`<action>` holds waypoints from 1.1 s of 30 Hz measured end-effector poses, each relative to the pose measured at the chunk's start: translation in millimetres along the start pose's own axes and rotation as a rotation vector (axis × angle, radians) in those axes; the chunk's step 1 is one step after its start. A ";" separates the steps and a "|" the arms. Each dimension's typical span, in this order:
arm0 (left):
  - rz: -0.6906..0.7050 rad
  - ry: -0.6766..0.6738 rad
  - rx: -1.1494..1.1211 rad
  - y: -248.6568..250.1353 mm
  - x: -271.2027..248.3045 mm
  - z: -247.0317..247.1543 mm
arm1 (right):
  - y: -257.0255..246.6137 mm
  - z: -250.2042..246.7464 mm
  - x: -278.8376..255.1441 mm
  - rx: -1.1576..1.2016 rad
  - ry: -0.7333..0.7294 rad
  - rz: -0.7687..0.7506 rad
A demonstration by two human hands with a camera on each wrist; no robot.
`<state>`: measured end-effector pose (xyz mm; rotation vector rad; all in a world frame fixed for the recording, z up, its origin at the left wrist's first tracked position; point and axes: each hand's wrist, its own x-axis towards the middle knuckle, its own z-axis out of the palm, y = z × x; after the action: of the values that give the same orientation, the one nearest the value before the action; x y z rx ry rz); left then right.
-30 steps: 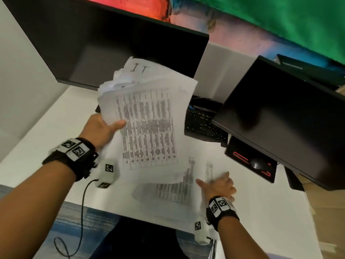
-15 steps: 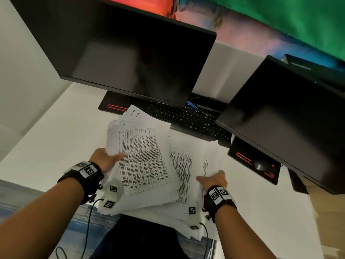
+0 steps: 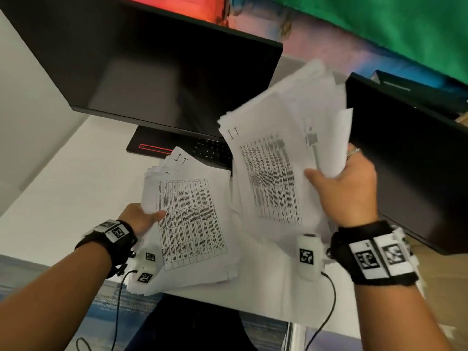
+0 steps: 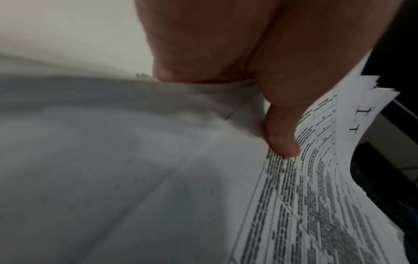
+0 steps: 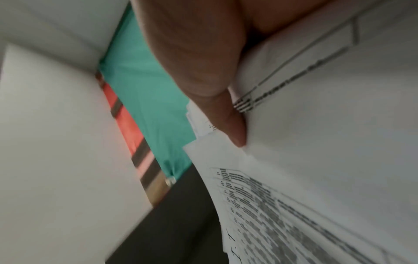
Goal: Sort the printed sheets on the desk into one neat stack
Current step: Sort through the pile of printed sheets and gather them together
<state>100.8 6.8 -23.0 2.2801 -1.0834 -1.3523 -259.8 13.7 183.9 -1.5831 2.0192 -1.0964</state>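
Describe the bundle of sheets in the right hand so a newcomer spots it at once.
Find the two dark monitors; the raised bundle hangs in front of the gap between them, above the keyboard. The right hand grips its right edge. Unlike the left hand's bundle, low over the desk, it is lifted and fanned.

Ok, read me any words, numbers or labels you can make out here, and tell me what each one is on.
"I.T": handwritten at the top corner of the bundle of sheets held by the left hand.
"I T", roughly: handwritten at the top of the bundle raised by the right hand; blurred.
Printed tables on both bundles: too small and blurred to read.
Wristband markers: square patterns, no text.
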 end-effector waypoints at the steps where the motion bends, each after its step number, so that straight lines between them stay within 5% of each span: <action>1: 0.011 0.002 0.023 2.7 -1.9 6.0 | -8.0 -8.8 3.1 0.084 0.001 0.008; 8: 0.114 -0.084 0.097 6.8 4.1 30.7 | 21.9 28.7 6.2 0.409 -0.276 0.231; 12: -0.072 -0.181 -0.396 2.3 10.2 26.5 | 76.9 106.8 -1.4 0.305 -0.489 0.540; 14: -0.133 -0.206 -0.507 -1.9 18.4 29.7 | 100.4 137.8 -6.7 0.209 -0.465 0.614; 22: 0.036 -0.171 -0.125 -1.1 33.3 50.3 | 126.8 168.5 -32.2 -0.179 -0.565 0.546; 33: 0.111 -0.051 0.141 11.9 34.4 39.1 | 130.7 165.1 -15.9 -0.149 -0.414 0.552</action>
<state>72.1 -20.9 -58.6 2.2542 -1.3408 -1.3361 -228.7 -20.2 -22.1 -1.0839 2.0825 -0.3859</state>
